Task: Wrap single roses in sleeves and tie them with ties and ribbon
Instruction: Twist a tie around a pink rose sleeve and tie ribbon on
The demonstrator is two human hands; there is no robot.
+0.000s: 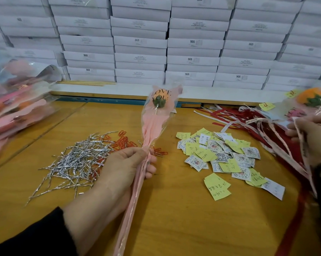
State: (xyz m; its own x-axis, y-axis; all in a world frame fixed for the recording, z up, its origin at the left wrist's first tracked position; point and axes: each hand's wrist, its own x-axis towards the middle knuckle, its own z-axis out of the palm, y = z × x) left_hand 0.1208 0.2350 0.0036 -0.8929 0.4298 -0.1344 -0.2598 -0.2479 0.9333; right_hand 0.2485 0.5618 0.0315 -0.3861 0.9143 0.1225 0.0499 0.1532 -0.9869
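Left hand (126, 164) fingers grip the sleeved rose (160, 100) upright; right hand (311, 130) fingers pinch a pink ribbon (303, 145) above the bench (174, 209).

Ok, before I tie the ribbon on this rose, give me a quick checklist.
1. Left hand grips the gathered sleeve neck: ok.
2. Rose seated inside sleeve: ok.
3. Right hand pinches a ribbon: ok.
4. Ribbon free of the ribbon pile: cannot tell.
5. Twist tie already on the neck: cannot tell, fingers cover it.
6. Silver ties within reach: ok.
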